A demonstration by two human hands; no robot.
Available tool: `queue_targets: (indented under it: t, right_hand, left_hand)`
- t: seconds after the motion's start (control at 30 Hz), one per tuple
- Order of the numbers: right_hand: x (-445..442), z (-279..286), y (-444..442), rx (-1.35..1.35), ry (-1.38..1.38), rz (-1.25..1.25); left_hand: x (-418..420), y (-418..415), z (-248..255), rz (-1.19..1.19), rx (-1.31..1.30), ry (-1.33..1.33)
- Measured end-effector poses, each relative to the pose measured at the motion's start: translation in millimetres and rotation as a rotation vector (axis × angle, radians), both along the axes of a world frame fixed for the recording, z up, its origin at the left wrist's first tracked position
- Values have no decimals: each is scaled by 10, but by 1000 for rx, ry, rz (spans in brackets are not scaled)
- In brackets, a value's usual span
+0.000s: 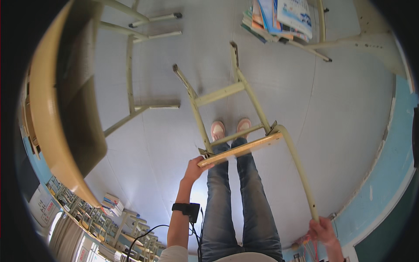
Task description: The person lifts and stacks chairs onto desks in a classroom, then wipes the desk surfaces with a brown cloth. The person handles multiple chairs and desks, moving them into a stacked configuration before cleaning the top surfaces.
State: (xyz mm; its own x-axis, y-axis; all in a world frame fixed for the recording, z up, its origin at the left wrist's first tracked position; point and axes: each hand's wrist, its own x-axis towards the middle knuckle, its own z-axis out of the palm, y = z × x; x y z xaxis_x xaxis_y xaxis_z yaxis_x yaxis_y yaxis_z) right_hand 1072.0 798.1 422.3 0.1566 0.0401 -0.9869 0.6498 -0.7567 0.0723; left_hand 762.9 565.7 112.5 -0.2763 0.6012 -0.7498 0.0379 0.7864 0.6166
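Observation:
A school chair with a pale metal tube frame [221,93] and a wooden seat [242,149] is held tipped in front of my legs. Its seat shows nearly edge-on, and its legs point away from me towards the top of the view. My left hand [195,168] grips the seat's left corner. Around the lower end of the bent back tube [299,173] at the right, my right hand [322,229] is closed. Whether the chair legs touch the floor, I cannot tell.
To the left stands a desk with a yellow wooden top [44,108] and metal legs [130,75]. Stacked books [278,21] lie by another metal frame [322,19] at top right. A blue wall [376,193] runs along the right. A black cable [144,234] hangs near my left arm.

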Motion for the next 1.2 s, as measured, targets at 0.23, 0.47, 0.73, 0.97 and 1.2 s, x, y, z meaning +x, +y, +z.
queue_targets:
  t: [0.23,0.47,0.73,0.97,1.2]
  right_hand:
    - [-524,357,801,9,60,247]
    - [-1467,546,1462,648,-12,1387]
    - [-2660,386,2292,860,225,1852]
    - [-3445,187,2612,661,333,2160]
    - [-4144,-45,2875,637,333,2208]
  left_hand:
    - [-407,467,364,-211,-81,-83]
    - [-1002,1029,343,-234,-66,-53]
    - [-1516,1503,405,-33,-95,150]
    - [-1682,1615,-51,202,-123,469]
    - [-2011,1636,-236,255,-148,507]
